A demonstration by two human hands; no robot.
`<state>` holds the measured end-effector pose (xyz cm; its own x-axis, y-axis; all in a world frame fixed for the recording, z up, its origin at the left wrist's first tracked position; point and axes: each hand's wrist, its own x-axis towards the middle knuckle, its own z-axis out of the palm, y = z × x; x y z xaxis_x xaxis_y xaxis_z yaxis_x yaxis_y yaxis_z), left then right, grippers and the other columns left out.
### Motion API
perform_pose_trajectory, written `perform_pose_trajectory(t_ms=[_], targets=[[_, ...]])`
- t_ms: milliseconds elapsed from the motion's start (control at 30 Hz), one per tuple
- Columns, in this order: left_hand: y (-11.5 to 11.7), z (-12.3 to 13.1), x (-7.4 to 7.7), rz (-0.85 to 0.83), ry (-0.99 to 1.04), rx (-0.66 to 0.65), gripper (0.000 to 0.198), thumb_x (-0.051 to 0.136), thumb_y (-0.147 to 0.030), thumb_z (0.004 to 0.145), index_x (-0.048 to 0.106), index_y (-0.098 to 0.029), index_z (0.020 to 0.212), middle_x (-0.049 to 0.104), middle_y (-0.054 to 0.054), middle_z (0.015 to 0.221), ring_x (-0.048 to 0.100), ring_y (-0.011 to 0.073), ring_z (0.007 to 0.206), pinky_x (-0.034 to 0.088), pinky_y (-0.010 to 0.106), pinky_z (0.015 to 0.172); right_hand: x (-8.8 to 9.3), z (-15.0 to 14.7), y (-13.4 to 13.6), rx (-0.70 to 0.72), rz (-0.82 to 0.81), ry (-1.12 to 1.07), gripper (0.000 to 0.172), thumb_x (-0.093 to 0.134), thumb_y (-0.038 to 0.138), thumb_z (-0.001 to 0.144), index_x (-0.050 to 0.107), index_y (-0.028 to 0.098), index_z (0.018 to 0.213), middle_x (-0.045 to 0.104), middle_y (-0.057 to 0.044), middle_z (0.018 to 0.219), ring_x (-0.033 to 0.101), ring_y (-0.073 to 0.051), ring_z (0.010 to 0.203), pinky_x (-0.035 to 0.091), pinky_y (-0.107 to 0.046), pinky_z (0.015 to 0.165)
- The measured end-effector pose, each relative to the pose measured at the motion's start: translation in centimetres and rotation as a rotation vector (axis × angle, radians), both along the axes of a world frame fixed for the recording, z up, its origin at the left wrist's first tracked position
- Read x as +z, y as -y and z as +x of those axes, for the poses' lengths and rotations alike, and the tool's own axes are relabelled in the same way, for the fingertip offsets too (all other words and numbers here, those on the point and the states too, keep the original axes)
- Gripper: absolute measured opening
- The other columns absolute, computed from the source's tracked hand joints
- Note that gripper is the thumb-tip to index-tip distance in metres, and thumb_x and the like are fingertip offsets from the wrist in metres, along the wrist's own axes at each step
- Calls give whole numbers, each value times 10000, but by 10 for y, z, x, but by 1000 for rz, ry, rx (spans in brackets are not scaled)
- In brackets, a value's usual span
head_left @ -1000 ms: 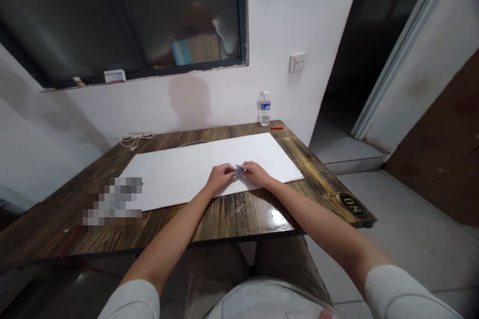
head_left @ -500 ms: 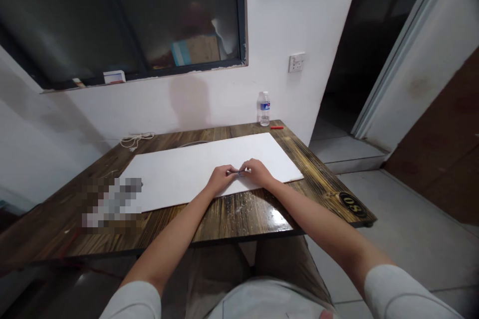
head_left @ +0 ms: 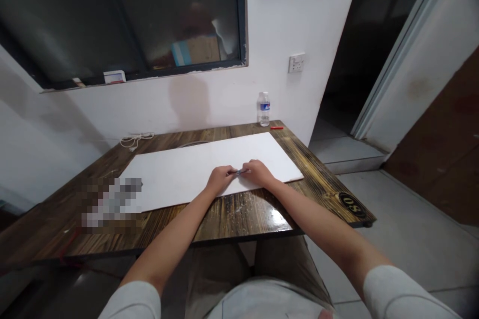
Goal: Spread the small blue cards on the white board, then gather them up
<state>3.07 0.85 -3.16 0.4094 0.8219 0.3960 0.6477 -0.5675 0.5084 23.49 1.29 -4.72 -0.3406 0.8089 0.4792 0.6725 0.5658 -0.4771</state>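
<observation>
Two hands pinch a small bluish-grey piece above the board

From where I stand, the white board (head_left: 179, 172) is the thing to steer by. It lies flat on a dark-grained wooden table (head_left: 239, 217). Just beyond its far right corner stands a bottle (head_left: 265, 107), upright and capped, clear with a blue label; clear liquid seems to sit in its lower part, though I cannot swear to the level. Beyond the board's left end, up on the window ledge, is a small white box (head_left: 114, 77), and farther along, in the window glass above the board, a brown-and-blue carton (head_left: 196, 51) shows. What either holds, I cannot tell.

The piece (head_left: 238, 172) is over the board's near edge, right of its middle. It is small, bluish-grey with paler streaks, and mostly covered by fingers, so its full shape escapes me. The left hand (head_left: 220, 178) has its thumb and fingers drawn together on one side of it; the right hand (head_left: 258, 171), curled over, grips the other side. Neither is spread.

Near the bottle, past the same corner, lies a red stick (head_left: 277, 128). A pale cord (head_left: 136, 139) sits loosely coiled behind the board's far left corner.
</observation>
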Motion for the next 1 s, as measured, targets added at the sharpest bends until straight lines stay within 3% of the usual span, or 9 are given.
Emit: perform_pose_trajectory(t_ms=[133,400,533,700,867,1000], targets=[[-4,-1,-3,42,-58,9,57,676,-212,794,733,-213,789,745,36,852,663,198,827,498,312,782,-5,1,-4,23,-30,-54,44,733,172,758,741,208,782,669,-40,783,582,-172,757,409,-253,705],[-1,-2,0,29,24,-60,129,645,-162,808,749,-219,859,755,26,875,677,182,819,507,299,779,-2,9,-8,138,-17,-98,113,719,129,757,760,229,788,721,-12,765,610,-165,746,434,-267,720],[1,-3,2,40,83,-58,171,651,-176,811,752,-225,940,755,27,911,673,181,843,505,297,788,0,8,-6,130,37,-173,114,734,138,744,766,233,798,730,-23,786,630,-168,764,452,-279,746],[-1,-2,-2,-30,32,-67,96,669,-193,793,759,-211,823,751,20,829,666,173,782,494,271,732,-1,8,-4,94,-97,-124,59,747,149,708,755,208,707,720,-15,750,627,-159,719,439,-254,686],[-2,-2,-2,27,-9,-134,183,668,-186,807,754,-224,964,753,30,922,665,176,838,479,275,776,-1,6,-3,99,-70,-46,55,748,154,715,717,191,740,693,-5,749,588,-139,711,392,-232,671],[-1,-1,0,68,-117,-111,126,652,-182,819,756,-218,881,741,33,864,647,183,814,461,279,751,-1,3,-4,81,-53,-11,52,738,167,738,692,184,722,661,-9,728,558,-143,703,366,-233,666]])
